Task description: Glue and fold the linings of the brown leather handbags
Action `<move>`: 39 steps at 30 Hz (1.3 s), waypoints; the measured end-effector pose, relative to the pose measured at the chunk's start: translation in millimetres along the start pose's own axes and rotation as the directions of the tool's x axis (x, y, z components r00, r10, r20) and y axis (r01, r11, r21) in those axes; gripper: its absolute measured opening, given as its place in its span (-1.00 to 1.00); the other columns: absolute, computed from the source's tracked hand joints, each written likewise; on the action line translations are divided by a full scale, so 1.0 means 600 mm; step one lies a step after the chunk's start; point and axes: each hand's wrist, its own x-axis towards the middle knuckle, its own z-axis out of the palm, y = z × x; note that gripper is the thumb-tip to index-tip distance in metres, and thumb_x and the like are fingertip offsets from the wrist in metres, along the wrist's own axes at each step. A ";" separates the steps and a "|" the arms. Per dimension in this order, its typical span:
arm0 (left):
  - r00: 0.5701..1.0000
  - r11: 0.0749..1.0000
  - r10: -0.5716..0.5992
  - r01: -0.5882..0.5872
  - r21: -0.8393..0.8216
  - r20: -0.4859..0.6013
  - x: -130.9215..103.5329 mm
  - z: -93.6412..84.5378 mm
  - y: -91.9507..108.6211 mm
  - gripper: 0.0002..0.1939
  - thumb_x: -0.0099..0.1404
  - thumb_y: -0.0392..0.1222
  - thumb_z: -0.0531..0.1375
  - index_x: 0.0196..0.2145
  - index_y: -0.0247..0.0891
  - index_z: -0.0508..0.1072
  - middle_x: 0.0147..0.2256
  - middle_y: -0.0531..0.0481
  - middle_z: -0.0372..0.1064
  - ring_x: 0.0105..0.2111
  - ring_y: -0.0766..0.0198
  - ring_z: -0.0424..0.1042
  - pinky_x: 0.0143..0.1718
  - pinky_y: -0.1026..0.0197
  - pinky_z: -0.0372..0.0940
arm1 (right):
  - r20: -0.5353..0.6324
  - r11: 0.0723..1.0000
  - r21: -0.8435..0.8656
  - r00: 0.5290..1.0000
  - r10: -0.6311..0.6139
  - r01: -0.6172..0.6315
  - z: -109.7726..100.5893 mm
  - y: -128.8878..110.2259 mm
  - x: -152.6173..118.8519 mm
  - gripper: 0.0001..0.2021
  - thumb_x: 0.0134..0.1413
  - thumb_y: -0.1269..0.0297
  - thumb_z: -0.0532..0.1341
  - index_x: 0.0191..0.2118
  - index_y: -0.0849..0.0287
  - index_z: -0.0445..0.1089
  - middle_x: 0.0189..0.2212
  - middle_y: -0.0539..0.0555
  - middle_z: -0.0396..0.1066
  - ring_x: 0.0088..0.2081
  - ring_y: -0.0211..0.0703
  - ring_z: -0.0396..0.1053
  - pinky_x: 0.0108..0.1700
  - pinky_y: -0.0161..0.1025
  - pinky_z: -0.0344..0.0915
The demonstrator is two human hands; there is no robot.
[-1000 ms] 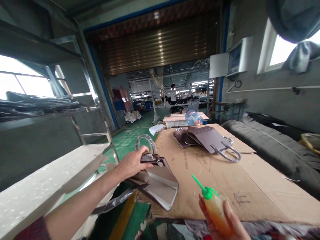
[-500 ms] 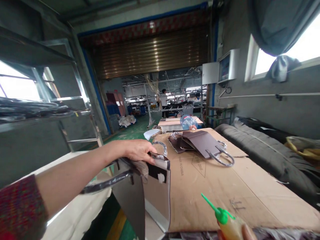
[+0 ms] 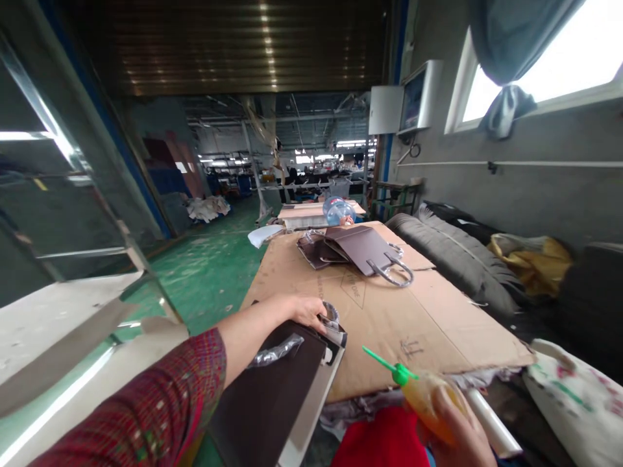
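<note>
My left hand (image 3: 307, 312) grips the top edge of a dark brown handbag (image 3: 272, 395) at the near left corner of the cardboard-covered table (image 3: 438, 324). The bag leans tilted, its pale inner side facing right, with a plastic-wrapped handle beside my wrist. In my right hand (image 3: 462, 421), low on the right, is a squeeze bottle (image 3: 428, 399) of amber liquid. Its green nozzle points up and left. Farther back on the table lie more brown bags (image 3: 360, 246) with wrapped handles.
A clear blue water jug (image 3: 338, 211) lies beyond the bags. Dark rolls of material (image 3: 448, 253) line the right wall. A white sack (image 3: 574, 389) stands at the near right. On the left are a metal rack (image 3: 141, 259) and green floor.
The view has turned right and down. My left hand and the bag have come over toward the table, and the bag now tilts more. More of the bottle and my right hand shows.
</note>
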 end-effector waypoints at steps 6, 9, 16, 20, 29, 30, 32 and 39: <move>1.000 0.999 0.000 0.001 -0.035 0.030 0.009 0.026 -0.019 -0.77 0.27 -0.02 0.34 -0.24 -0.21 0.65 -0.46 0.13 0.44 -0.43 0.32 0.34 -0.46 0.31 0.10 | -0.012 0.910 -0.404 0.995 -0.103 0.090 -0.018 0.010 0.014 -0.35 -0.08 -0.19 0.47 0.04 0.13 0.48 -0.32 0.06 0.54 -0.44 -0.13 0.36 -0.51 -0.30 0.27; 1.000 1.000 0.007 -0.007 -0.025 0.012 0.006 0.028 -0.018 -0.77 0.29 -0.03 0.33 -0.19 -0.18 0.66 -0.44 0.11 0.47 -0.41 0.30 0.36 -0.43 0.29 0.11 | 0.070 0.831 -0.523 0.981 -0.179 0.189 -0.010 0.010 0.027 -0.39 -0.05 -0.20 0.45 0.03 0.10 0.49 -0.30 0.05 0.57 -0.33 -0.05 0.46 -0.35 -0.27 0.35; 0.997 0.998 0.031 -0.028 0.048 -0.067 0.006 0.043 -0.012 -0.76 0.28 0.02 0.34 -0.21 -0.15 0.68 -0.40 0.02 0.55 -0.40 0.23 0.41 -0.41 0.23 0.08 | 0.238 0.655 -0.658 0.928 -0.286 0.371 -0.006 0.015 0.074 -0.45 -0.06 -0.14 0.45 -0.01 0.09 0.52 -0.20 0.06 0.58 -0.17 0.07 0.48 -0.14 -0.16 0.37; 0.997 0.997 0.031 -0.025 0.075 -0.076 0.005 0.044 -0.011 -0.76 0.29 0.02 0.32 -0.19 -0.12 0.68 -0.39 0.01 0.55 -0.38 0.20 0.42 -0.42 0.22 0.06 | 0.262 0.614 -0.680 0.915 -0.306 0.400 0.007 0.012 0.072 -0.49 -0.01 -0.15 0.41 -0.06 0.10 0.51 -0.22 0.05 0.58 -0.21 0.04 0.47 -0.19 -0.18 0.35; 0.997 0.994 0.028 -0.021 0.106 -0.068 0.000 0.044 0.001 -0.77 0.31 0.00 0.32 -0.17 -0.11 0.68 -0.40 0.00 0.53 -0.38 0.19 0.41 -0.42 0.21 0.05 | 0.343 0.657 -0.645 0.916 -0.208 0.390 0.005 0.012 0.063 -0.53 0.05 -0.11 0.40 -0.04 0.09 0.50 -0.32 -0.01 0.53 -0.31 -0.04 0.42 -0.27 -0.21 0.30; 0.997 0.994 0.028 -0.020 0.111 -0.070 0.000 0.044 0.001 -0.78 0.31 0.00 0.31 -0.18 -0.12 0.68 -0.39 -0.01 0.54 -0.37 0.18 0.42 -0.42 0.20 0.05 | 0.337 0.647 -0.651 0.915 -0.221 0.396 0.003 0.012 0.066 -0.53 0.03 -0.11 0.41 -0.04 0.09 0.50 -0.33 -0.01 0.53 -0.32 -0.03 0.42 -0.28 -0.21 0.31; 0.997 0.993 0.026 -0.017 0.120 -0.073 -0.001 0.045 0.003 -0.78 0.32 0.00 0.31 -0.18 -0.13 0.68 -0.37 -0.03 0.55 -0.35 0.16 0.43 -0.41 0.20 0.06 | 0.303 0.613 -0.674 0.912 -0.277 0.411 0.002 0.013 0.070 -0.53 0.02 -0.11 0.41 -0.06 0.11 0.50 -0.34 0.01 0.53 -0.32 -0.03 0.41 -0.28 -0.21 0.31; 0.997 0.990 0.014 -0.004 0.144 -0.071 -0.003 0.043 0.005 -0.76 0.33 0.04 0.30 -0.16 -0.11 0.67 -0.31 -0.05 0.60 -0.31 0.14 0.50 -0.39 0.21 0.11 | 0.382 0.559 -0.687 0.885 -0.266 0.465 -0.008 0.011 0.071 -0.53 0.12 -0.15 0.35 -0.02 0.09 0.47 -0.32 -0.01 0.53 -0.33 -0.07 0.44 -0.31 -0.25 0.37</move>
